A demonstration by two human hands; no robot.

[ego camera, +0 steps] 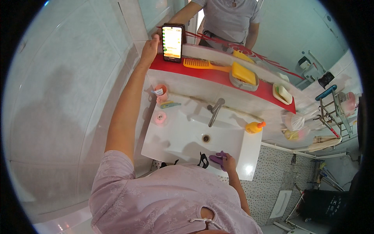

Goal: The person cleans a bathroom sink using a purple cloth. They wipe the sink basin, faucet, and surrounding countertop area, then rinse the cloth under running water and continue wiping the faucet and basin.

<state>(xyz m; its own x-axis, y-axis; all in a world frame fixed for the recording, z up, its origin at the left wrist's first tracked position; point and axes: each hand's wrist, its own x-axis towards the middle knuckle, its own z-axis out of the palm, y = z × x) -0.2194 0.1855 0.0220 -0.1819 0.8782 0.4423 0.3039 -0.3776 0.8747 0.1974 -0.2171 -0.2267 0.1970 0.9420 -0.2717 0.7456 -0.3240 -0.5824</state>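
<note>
My left hand [150, 52] reaches up to the left side of a lit smartphone [172, 44], which stands upright against the mirror on a red shelf [198, 72]. Its fingers are partly hidden, so I cannot tell whether they grip the phone or only rest beside it. Down at the front rim of the white washbasin [187, 140], my right hand [229, 162] holds a bunched purple cloth or glove [217, 158]. Black straps [203, 160] hang over the basin's front edge, left of the purple item.
On the shelf lie a yellow comb [201, 63], a yellow sponge [243, 73] on a soap box, and a soap dish [282, 94]. Around the chrome faucet [216, 112] stand a pink cup [161, 91], a brush [170, 105], a pink bottle [160, 117] and a yellow pump bottle [253, 127].
</note>
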